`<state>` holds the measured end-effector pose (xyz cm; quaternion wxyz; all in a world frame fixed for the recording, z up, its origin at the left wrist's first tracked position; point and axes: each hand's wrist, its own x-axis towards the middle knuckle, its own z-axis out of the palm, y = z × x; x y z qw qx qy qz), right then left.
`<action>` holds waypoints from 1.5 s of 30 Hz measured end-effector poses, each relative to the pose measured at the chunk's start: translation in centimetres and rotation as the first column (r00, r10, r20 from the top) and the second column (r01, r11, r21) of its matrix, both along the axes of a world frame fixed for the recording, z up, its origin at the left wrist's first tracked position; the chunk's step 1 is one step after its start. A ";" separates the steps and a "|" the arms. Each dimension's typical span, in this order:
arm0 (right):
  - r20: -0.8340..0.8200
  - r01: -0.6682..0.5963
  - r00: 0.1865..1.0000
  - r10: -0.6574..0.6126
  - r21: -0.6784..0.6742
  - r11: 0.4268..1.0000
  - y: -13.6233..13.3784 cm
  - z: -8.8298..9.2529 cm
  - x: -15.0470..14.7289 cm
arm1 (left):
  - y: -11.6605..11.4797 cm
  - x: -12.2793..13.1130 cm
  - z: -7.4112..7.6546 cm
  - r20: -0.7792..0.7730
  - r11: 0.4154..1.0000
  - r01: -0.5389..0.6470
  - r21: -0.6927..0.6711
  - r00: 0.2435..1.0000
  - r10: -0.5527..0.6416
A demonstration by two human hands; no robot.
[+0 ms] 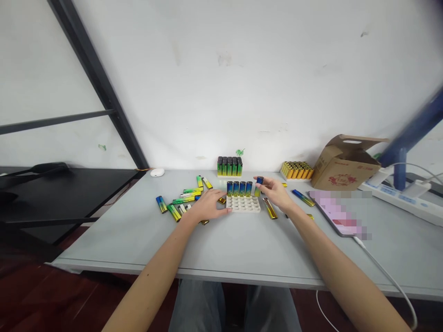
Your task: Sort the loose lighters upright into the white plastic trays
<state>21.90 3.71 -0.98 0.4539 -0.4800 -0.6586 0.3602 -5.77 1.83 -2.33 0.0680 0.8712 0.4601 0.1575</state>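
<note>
A white tray (243,204) with rows of rounded holes lies on the table. Along its back row several blue-and-yellow lighters (239,188) stand upright. My left hand (210,205) holds the tray's left end, thumb at the front corner and fingers behind. Between the fingertips of my right hand (275,191), another blue-and-yellow lighter (258,186) is pinched upright at the right end of that row; its lower end is at the tray, and I cannot tell if it is seated. A gold-and-yellow lighter (270,208) lies just right of the tray.
Loose green, yellow and blue lighters (183,199) lie scattered at left. Filled sets of green-black lighters (230,166) and yellow lighters (296,170) stand by the wall. At right are a cardboard box (346,168), a phone (337,214) with its cable, and a power strip (404,198).
</note>
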 end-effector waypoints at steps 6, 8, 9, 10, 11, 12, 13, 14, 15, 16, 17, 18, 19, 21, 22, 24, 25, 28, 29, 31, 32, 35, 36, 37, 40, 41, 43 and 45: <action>-0.051 -0.043 0.998 0.043 0.011 0.999 0.2 -0.5 -0.1 | 0.0 0.0 0.1 0.003 1.000 0.005 0.008 1.000 -0.005; -0.009 -0.038 0.999 0.038 0.027 0.999 0.1 -0.4 0.0 | -0.1 0.1 0.1 -0.001 1.000 0.006 0.004 1.000 -0.006; 0.016 -0.027 1.000 0.026 0.037 0.999 0.1 -0.3 0.0 | -0.1 0.1 0.1 -0.004 1.000 0.006 0.001 1.000 -0.006; 0.038 -0.016 0.999 0.014 0.051 0.999 0.0 -0.2 0.0 | 0.0 0.1 0.1 -0.007 1.000 0.007 -0.004 1.000 -0.007; 0.054 -0.005 0.999 0.002 0.068 0.998 0.0 -0.1 0.0 | 0.0 0.1 0.1 -0.010 1.000 0.008 -0.008 1.000 -0.008; 0.067 0.001 0.998 -0.006 0.086 0.996 0.0 -0.1 0.1 | 0.0 0.1 0.1 -0.012 1.000 0.008 -0.010 1.000 -0.008; 0.077 0.001 0.997 -0.009 0.102 0.995 0.1 -0.1 0.1 | 0.0 0.1 0.1 -0.013 1.000 0.009 -0.009 1.000 -0.009; 0.088 -0.005 0.996 -0.005 0.112 0.994 0.1 -0.2 0.2 | 0.0 0.0 0.1 -0.012 1.000 0.010 -0.007 1.000 -0.010; 0.100 -0.016 0.995 0.005 0.115 0.993 0.2 -0.3 0.2 | 0.1 0.0 0.0 -0.011 1.000 0.012 -0.005 1.000 -0.012; 0.117 -0.031 0.993 0.018 0.109 0.994 0.3 -0.4 0.2 | 0.1 0.0 0.0 -0.009 1.000 0.013 -0.002 1.000 -0.013; 0.139 -0.047 0.990 0.033 0.101 0.994 0.3 -0.5 0.2 | 0.1 0.1 0.0 -0.007 1.000 0.013 0.001 1.000 -0.013; 0.162 -0.060 0.986 0.044 0.095 0.994 0.3 -0.6 0.2 | 0.1 0.1 0.0 -0.006 1.000 0.013 0.002 1.000 -0.013; 0.183 -0.066 0.982 0.049 0.092 0.994 0.4 -0.7 0.1 | 0.1 0.1 0.0 -0.006 1.000 0.013 0.002 1.000 -0.013; 0.214 -0.051 0.976 0.030 0.093 0.994 0.3 -0.9 0.1 | 0.1 0.1 0.0 -0.007 1.000 0.011 0.001 1.000 -0.011; 0.229 -0.038 0.973 0.016 0.093 0.995 0.3 -0.9 0.1 | 0.0 0.1 0.0 -0.008 1.000 0.011 0.001 1.000 -0.011; 0.279 -0.027 0.960 0.000 0.092 0.995 0.4 -0.9 0.5 | 0.1 0.1 0.0 -0.009 1.000 0.009 0.002 1.000 -0.009; 0.310 -0.037 0.951 0.006 0.095 0.995 0.4 -0.9 0.9 | 0.1 0.0 0.0 -0.009 1.000 0.009 0.002 1.000 -0.009; 0.335 -0.071 0.942 0.013 0.160 0.985 0.9 -0.8 2.8 | 0.1 -0.1 -0.1 -0.005 1.000 0.010 0.004 1.000 -0.010; 0.309 -0.049 0.951 -0.016 0.200 0.979 1.2 -0.7 3.6 | 0.1 -0.1 -0.1 -0.003 1.000 0.010 0.004 1.000 -0.010; 0.283 0.040 0.952 -0.113 0.252 0.967 1.8 -0.7 5.2 | 0.1 -0.1 -0.1 -0.003 1.000 0.009 0.003 1.000 -0.008; 0.287 0.115 0.938 -0.193 0.267 0.957 2.1 -0.7 6.0 | 0.0 -0.1 0.0 -0.006 1.000 0.008 0.000 1.000 -0.008; 0.429 0.386 0.762 -0.485 0.300 0.872 2.7 -1.1 7.9 | 0.0 0.0 0.1 -0.015 1.000 0.007 -0.007 1.000 -0.007; 0.499 0.436 0.691 -0.524 0.291 0.852 2.7 -1.2 8.2 | -0.1 0.0 0.1 -0.015 1.000 0.005 -0.006 1.000 -0.005; 0.565 0.469 0.633 -0.529 0.263 0.843 2.6 -1.4 8.5 | -0.1 0.0 0.1 -0.014 1.000 0.004 -0.005 1.000 -0.004; 0.701 0.507 0.555 -0.448 0.142 0.850 2.3 -1.9 8.6 | -0.1 0.0 0.1 -0.012 1.000 0.001 -0.006 1.000 -0.001; 0.721 0.499 0.549 -0.423 0.123 0.858 2.2 -2.0 8.5 | -0.1 0.0 0.1 -0.013 1.000 0.001 -0.009 1.000 -0.001; 0.736 0.459 0.546 -0.400 0.136 0.878 2.2 -2.1 8.4 | -0.1 0.0 0.1 -0.014 1.000 0.001 -0.013 1.000 -0.001; 0.737 0.400 0.556 -0.385 0.169 0.901 2.4 -2.2 8.5 | -0.1 0.0 0.1 -0.014 1.000 0.002 -0.014 1.000 -0.002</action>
